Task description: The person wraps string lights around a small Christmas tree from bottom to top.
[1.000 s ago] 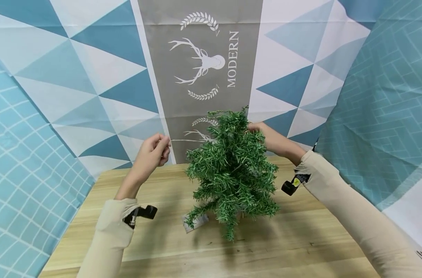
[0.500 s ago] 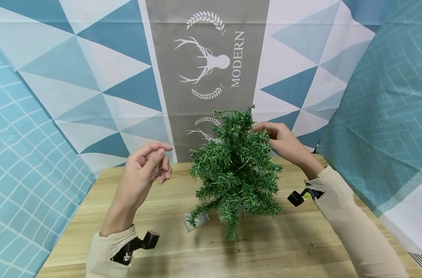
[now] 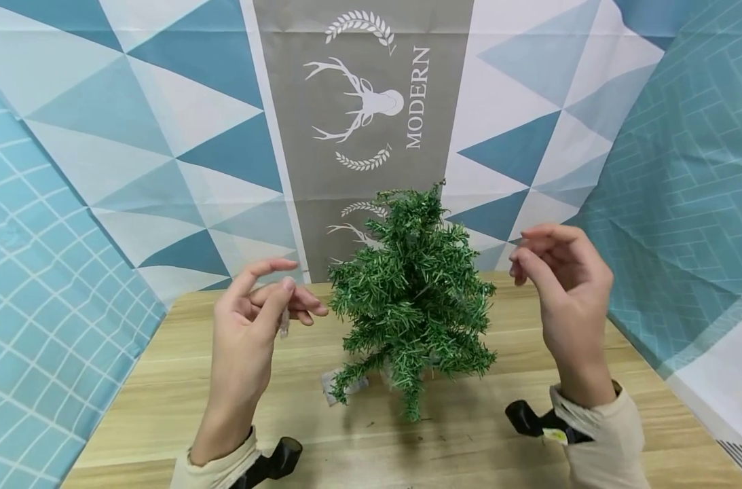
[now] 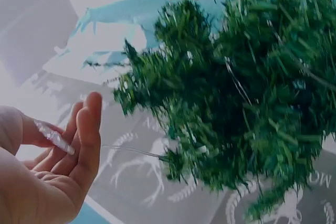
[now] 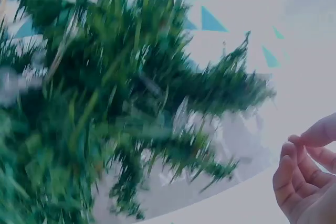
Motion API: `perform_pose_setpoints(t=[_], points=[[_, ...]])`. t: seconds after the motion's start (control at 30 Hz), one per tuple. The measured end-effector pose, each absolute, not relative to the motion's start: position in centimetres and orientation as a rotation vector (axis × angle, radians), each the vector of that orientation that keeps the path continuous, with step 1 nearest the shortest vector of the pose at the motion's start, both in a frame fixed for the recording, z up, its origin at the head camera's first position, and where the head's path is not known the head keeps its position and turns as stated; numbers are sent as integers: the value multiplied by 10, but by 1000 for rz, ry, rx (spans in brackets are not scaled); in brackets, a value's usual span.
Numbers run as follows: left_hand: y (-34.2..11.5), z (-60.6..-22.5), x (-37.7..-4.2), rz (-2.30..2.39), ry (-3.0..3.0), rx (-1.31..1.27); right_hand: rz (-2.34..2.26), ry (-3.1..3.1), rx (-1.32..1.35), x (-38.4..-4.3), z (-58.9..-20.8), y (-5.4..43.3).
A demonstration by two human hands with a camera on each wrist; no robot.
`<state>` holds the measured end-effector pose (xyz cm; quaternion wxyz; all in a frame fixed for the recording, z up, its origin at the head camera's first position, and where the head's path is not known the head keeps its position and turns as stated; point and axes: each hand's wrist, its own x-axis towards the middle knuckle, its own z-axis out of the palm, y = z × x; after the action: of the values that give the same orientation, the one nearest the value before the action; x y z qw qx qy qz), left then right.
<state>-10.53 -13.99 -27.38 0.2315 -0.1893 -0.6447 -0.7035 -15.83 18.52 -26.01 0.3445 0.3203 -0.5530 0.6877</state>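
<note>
A small artificial pine tree [image 3: 407,285] stands upright on the table, its branches wound with thin silvery wire [image 4: 237,81]. To its left, my left hand [image 3: 248,333] holds a small silvery, translucent bundle [image 4: 54,137] between thumb and fingers, the index finger stretched out. A fine strand runs from beside those fingers to a branch in the left wrist view. My right hand [image 3: 569,292] is in the air right of the tree, apart from it. Its fingers are loosely bent, thumb near the fingertips, and nothing shows in them in the right wrist view [image 5: 307,174].
A flat whitish card or packet [image 3: 344,386] lies under the tree's lower left branches. Dark bits are scattered on the wooden table [image 3: 468,448]. A patterned cloth [image 3: 224,136] hangs behind, with teal tiled cloths at both sides.
My right hand has come away from the back right of the treetop and moved right and nearer. My left hand has lowered slightly and loosened, the strand no longer drawn taut.
</note>
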Motion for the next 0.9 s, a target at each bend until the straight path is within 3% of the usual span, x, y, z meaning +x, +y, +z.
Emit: perform_pose_setpoints(t=[0.17,0.43,0.9], points=[[-126,-268,-92,-1825,-1890,-605,1730,-1470,989,-125,-267,167],[-107,-269,-81,-1672,-2006,-706,1221,-1882,1438,-93,-279,120],[-83,-283,-80,-1379,-2023,-869,1020,-1896,1348,-93,-288,108]])
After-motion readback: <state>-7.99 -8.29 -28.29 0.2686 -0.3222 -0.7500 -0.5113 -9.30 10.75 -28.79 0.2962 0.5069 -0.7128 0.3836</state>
